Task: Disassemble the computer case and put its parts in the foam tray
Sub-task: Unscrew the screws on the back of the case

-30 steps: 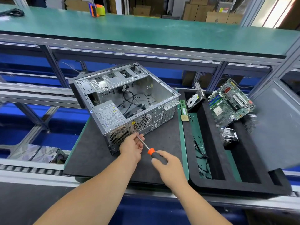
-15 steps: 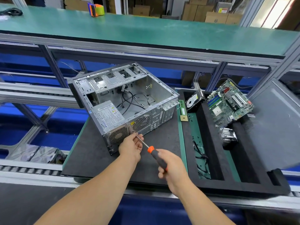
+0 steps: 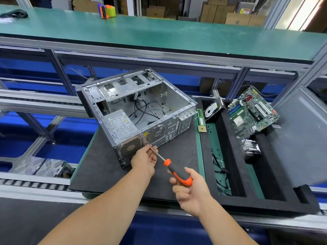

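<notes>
We start with the surface [image 3: 99,175], a dark mat where the computer case [image 3: 138,110] lies on its side with the open face up. Its rear panel, with two round fan grilles, faces us and a little to the left. To the right of it, just beside the mat, stands the foam tray [image 3: 235,174], which already keeps the motherboard [image 3: 251,112], the hard drive [image 3: 211,109], a heatsink [image 3: 251,150] and some cables. A memory stick [image 3: 201,121] lies along the green strip between the case and the tray.

Inside the case we still see the power supply [image 3: 122,124], at the near left corner, behind the rear panel. In our judgement, this is the part we are freeing now.

The screwdriver [image 3: 169,165] has its long axis going from the lower right up to the upper left, so it points away from us into the lower edge of the rear panel, between the two grilles. Our right hand [image 3: 191,190] makes the grip around the orange and black handle, closed on it. Our left hand [image 3: 145,159] is the nearer one to the case: its fingers pinch the thin metal shaft close to the tip and guide it. The screw itself is hidden behind these fingers, so we cannot tell if the tip already sits in it.

The coming move depends on keeping this shaft in line with the screw; if the handle drops sideways, the tip may slip.
</notes>
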